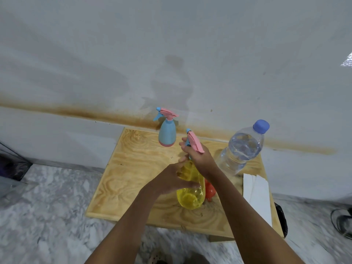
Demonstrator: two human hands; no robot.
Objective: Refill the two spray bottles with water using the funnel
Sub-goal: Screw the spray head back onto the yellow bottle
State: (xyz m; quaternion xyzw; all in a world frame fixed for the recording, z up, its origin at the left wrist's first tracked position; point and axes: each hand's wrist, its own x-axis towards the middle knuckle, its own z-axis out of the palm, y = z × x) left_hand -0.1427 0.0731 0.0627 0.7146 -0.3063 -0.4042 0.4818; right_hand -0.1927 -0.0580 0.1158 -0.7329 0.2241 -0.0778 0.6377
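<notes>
Yellow bottle [190, 197] mid-desk [133, 168], tilted. Left hand [171, 180] wraps its body; right hand [199, 157] grips the collar under the sprayer. Probably near-empty: light, thin, slick plastic. Steady body, twist collar. Blue bottle [167, 132] at far edge.

the yellow spray bottle [190, 193] is see-through yellow with a pink trigger head. the blue spray bottle [167, 132] is pale blue, pink at base and top. the water bottle [240, 149] is clear, its cap [261, 126] blue. the funnel [210, 190] is orange-red. the table [133, 168] shows pale swirling woodgrain, the wall [76, 63] white with a rusty streak, the floor [47, 206] grey-white marbling.
</notes>
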